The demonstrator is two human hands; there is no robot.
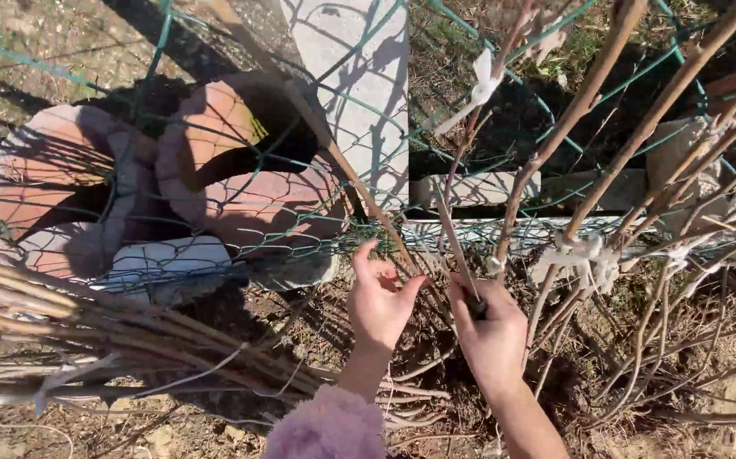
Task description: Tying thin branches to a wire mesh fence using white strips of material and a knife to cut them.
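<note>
At the foot of the green wire fence [215,200], the right hand [491,331] is closed around a thin cane [453,234] running up and far-left, while the left hand [379,297], half open and empty, lies just to its left.

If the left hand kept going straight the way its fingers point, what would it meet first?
Probably the green wire fence: the left hand is open, its fingers aimed up at the mesh just beyond. A thin cane slants close by; depth is unclear.
</note>
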